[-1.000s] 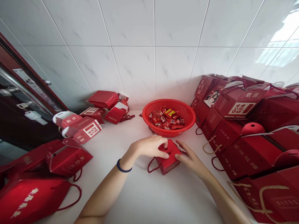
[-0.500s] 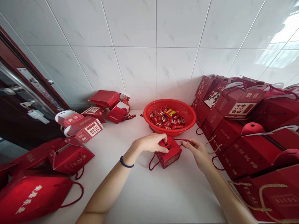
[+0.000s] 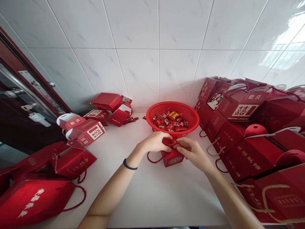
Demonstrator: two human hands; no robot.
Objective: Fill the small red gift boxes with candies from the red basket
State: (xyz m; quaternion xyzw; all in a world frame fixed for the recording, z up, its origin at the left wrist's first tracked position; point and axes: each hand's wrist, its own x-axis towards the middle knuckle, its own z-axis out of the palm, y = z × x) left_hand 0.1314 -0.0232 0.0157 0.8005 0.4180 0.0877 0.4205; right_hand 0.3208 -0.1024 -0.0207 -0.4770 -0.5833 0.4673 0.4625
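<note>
A small red gift box (image 3: 173, 157) with a gold emblem stands on the white counter (image 3: 147, 190) just in front of a red basket (image 3: 172, 106). My left hand (image 3: 156, 142) is closed on the round flap at the box's top. My right hand (image 3: 190, 151) pinches the box's red cord beside that flap. A loop of the cord (image 3: 152, 160) trails on the counter to the left of the box. The basket holds several red-wrapped candies (image 3: 172, 121).
Finished red boxes are stacked high along the right (image 3: 247, 140). More red boxes (image 3: 83, 128) and flat red bags (image 3: 35, 197) lie on the left, near a dark door (image 3: 21, 105). White tiled wall stands behind.
My right hand came back from stretching the cord out to the right and now meets my left hand on top of the box. The box sits slightly farther from me.
</note>
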